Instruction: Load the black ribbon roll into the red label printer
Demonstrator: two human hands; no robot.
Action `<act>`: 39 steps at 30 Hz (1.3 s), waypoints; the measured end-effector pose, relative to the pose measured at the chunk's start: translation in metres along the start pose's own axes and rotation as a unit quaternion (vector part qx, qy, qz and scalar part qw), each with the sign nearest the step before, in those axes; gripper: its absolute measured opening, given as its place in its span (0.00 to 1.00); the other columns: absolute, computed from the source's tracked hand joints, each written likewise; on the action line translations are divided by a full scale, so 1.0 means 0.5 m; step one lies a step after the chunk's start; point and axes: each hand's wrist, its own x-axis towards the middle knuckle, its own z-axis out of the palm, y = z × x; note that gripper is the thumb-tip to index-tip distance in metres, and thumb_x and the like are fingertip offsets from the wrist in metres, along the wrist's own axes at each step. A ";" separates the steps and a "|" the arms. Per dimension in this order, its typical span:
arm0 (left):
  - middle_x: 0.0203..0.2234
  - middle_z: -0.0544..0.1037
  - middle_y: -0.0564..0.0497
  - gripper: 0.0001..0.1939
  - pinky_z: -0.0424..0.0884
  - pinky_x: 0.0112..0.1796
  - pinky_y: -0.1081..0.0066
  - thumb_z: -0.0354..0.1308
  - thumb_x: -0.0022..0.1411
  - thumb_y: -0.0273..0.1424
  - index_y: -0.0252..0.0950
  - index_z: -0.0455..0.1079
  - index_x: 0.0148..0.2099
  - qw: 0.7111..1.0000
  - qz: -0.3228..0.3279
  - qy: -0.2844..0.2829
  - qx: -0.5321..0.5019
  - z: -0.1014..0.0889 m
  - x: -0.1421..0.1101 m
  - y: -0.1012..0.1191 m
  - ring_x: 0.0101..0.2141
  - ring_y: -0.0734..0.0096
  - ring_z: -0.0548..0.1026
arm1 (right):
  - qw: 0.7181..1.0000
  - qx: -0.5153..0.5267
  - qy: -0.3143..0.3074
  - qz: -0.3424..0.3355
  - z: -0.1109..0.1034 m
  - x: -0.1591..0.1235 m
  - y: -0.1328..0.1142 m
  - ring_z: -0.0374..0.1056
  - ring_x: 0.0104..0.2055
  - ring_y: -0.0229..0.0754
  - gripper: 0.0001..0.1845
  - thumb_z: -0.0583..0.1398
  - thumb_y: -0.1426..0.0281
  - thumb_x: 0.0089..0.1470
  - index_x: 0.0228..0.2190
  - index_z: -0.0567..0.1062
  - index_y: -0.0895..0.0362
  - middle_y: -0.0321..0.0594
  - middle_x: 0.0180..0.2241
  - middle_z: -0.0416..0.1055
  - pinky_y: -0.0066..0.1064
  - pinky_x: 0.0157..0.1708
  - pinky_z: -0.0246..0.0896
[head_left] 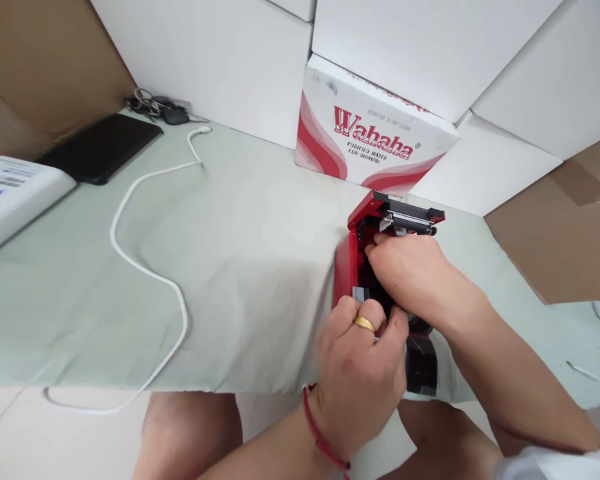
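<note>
A small red and black device (346, 267), which looks like a label printer, sits near the table's front edge with its lid (405, 210) raised. A dark roller shows under that lid. My right hand (413, 267) reaches into the black interior from the right, fingers bent; whatever they grip is hidden. At the near rim, my left hand (363, 363) is closed, its fingers curled on the device beside a grey piece (361, 293). A dark glossy panel (421, 365) lies just below the device, partly covered by my left hand.
The table has a pale green cloth (250, 300). A white cable (180, 300) winds across it and hangs over the front edge. At left are a white box (20, 200), a black tablet-like slab (105, 147) and keys (165, 110). A Wahaha carton (370, 127) stands behind; cardboard (570, 220) borders the right.
</note>
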 end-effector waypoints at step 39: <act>0.35 0.84 0.48 0.10 0.67 0.54 0.53 0.58 0.61 0.21 0.36 0.75 0.43 0.993 0.037 0.038 -0.108 0.007 -0.021 -0.003 0.42 0.60 0.80 | 0.948 0.114 0.295 -0.027 0.049 -0.186 0.044 0.78 0.58 0.45 0.18 0.59 0.75 0.71 0.57 0.79 0.52 0.43 0.53 0.83 0.47 0.69 0.64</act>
